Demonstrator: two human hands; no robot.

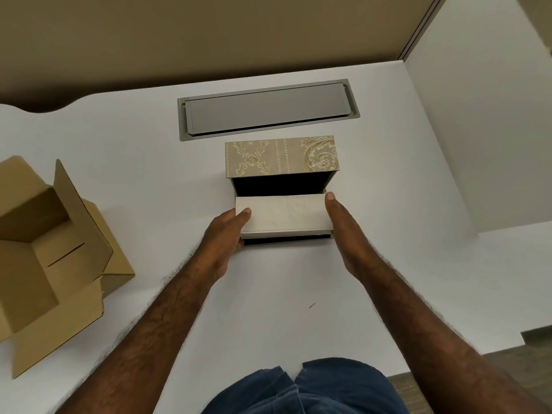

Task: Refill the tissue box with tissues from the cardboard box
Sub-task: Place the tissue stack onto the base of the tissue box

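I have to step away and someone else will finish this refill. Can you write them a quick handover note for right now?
Left hand and right hand grip the two ends of the tissue stack, holding it over the open tissue box.
The box's patterned lid is flipped up at the back.
The cardboard box sits open at the left on the table.
Done: stack fetched.
Left: seat it in the box and close the lid.
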